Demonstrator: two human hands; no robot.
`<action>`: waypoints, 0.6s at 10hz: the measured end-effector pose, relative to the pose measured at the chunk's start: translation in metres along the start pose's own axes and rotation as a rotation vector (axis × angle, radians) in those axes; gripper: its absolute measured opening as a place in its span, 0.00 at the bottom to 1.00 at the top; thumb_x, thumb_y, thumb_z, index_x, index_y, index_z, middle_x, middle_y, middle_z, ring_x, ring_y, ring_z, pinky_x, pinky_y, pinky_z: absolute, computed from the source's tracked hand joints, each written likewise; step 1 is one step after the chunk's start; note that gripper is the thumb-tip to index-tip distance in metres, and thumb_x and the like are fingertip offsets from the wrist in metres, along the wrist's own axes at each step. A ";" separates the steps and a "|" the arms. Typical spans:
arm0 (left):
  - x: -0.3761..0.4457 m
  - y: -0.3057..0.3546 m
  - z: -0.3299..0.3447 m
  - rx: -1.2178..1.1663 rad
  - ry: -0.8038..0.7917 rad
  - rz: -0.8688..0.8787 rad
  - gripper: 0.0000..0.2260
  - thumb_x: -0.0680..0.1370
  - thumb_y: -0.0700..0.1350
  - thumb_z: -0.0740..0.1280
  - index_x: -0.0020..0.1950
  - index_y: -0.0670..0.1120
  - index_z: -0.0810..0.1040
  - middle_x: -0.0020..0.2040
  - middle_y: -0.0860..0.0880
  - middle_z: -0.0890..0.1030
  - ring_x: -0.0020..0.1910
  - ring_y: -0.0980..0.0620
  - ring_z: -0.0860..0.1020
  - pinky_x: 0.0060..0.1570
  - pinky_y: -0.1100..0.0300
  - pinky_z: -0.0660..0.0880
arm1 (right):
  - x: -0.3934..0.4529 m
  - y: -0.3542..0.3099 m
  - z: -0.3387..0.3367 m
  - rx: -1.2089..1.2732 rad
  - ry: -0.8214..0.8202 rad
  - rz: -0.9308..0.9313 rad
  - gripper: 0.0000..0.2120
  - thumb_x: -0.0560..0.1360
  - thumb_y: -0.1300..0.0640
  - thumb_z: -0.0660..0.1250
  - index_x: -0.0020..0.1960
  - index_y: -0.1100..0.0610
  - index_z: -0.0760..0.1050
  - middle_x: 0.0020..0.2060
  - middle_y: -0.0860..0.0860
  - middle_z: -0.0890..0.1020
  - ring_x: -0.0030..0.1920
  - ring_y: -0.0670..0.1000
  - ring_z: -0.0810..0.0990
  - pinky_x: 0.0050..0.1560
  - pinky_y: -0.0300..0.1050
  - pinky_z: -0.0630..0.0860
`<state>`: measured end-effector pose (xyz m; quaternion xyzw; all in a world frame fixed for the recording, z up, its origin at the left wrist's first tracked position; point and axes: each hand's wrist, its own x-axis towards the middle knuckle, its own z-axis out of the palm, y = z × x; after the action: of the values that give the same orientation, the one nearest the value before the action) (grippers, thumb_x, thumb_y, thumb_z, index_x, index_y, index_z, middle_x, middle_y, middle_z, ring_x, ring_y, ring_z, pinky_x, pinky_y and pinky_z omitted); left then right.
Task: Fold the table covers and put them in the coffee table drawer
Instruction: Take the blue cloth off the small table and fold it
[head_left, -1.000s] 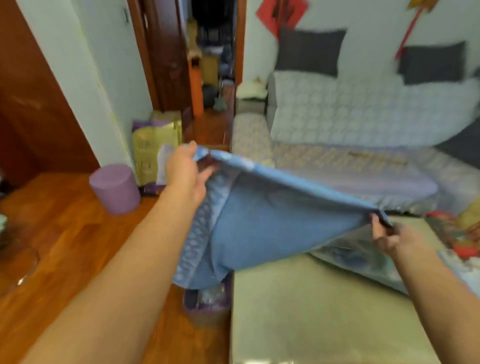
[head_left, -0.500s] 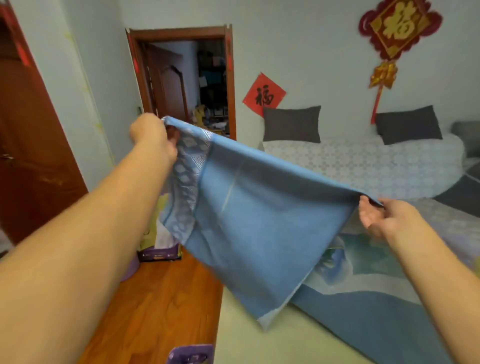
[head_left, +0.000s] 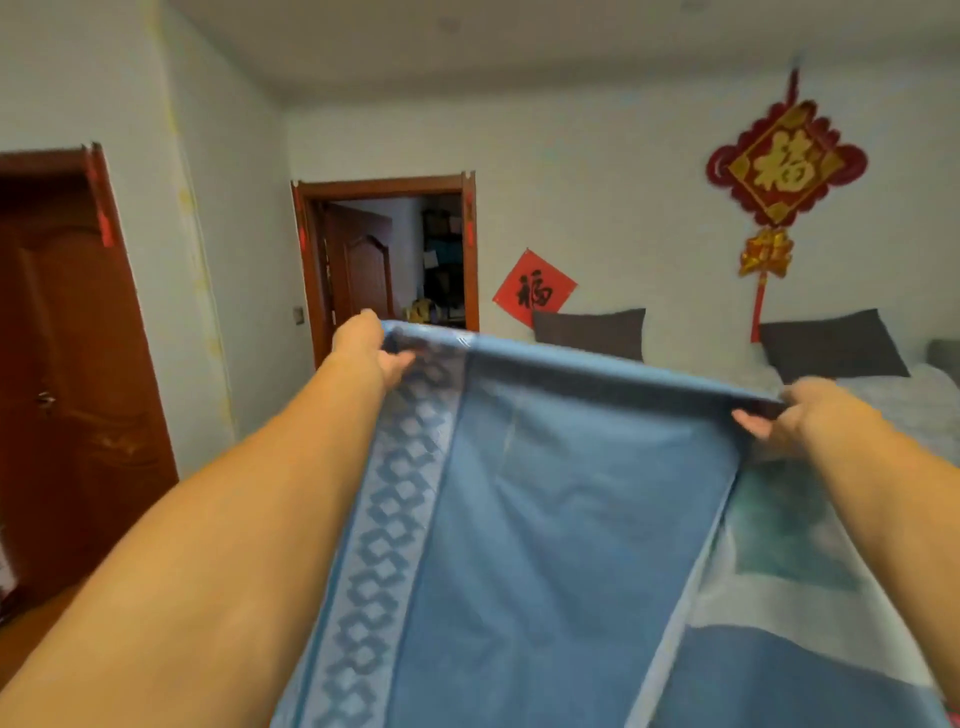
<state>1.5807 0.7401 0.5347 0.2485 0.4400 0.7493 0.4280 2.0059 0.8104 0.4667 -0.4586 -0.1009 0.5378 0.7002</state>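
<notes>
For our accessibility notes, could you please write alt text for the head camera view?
Two bare hands hold a blue table cover up by its top edge, the left hand and right hand each gripping a corner. Behind are two dark pillows and a red wall ornament.

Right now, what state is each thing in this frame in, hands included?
Blue table cover: lifted, stretched between both hands, hanging down.
Left hand: grips the cover's top left corner.
Right hand: pinches the cover's top right corner.
Far door: open.
Near door: closed.
</notes>
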 end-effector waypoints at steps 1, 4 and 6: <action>0.040 0.029 0.034 -0.407 -0.258 0.203 0.15 0.86 0.52 0.56 0.66 0.44 0.71 0.57 0.39 0.79 0.56 0.41 0.80 0.38 0.50 0.81 | -0.014 -0.054 0.012 0.034 -0.369 -0.339 0.15 0.77 0.46 0.70 0.55 0.55 0.73 0.67 0.58 0.76 0.58 0.56 0.80 0.56 0.54 0.81; -0.020 0.021 -0.061 -0.599 -0.406 0.195 0.14 0.86 0.48 0.57 0.55 0.38 0.74 0.50 0.37 0.81 0.55 0.38 0.81 0.55 0.42 0.80 | -0.112 -0.060 -0.046 0.352 -0.477 -0.449 0.41 0.56 0.62 0.77 0.69 0.62 0.71 0.61 0.60 0.81 0.54 0.60 0.85 0.47 0.56 0.83; -0.076 -0.161 -0.278 -0.104 0.000 -0.066 0.19 0.83 0.44 0.61 0.71 0.36 0.75 0.64 0.40 0.81 0.61 0.44 0.82 0.55 0.52 0.81 | -0.131 0.145 -0.185 -0.003 -0.178 -0.240 0.20 0.73 0.60 0.70 0.63 0.62 0.75 0.52 0.54 0.85 0.50 0.51 0.86 0.48 0.47 0.84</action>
<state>1.4796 0.5902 0.2587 0.2111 0.4086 0.7566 0.4649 1.9745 0.6010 0.3005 -0.3947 -0.2177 0.4887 0.7470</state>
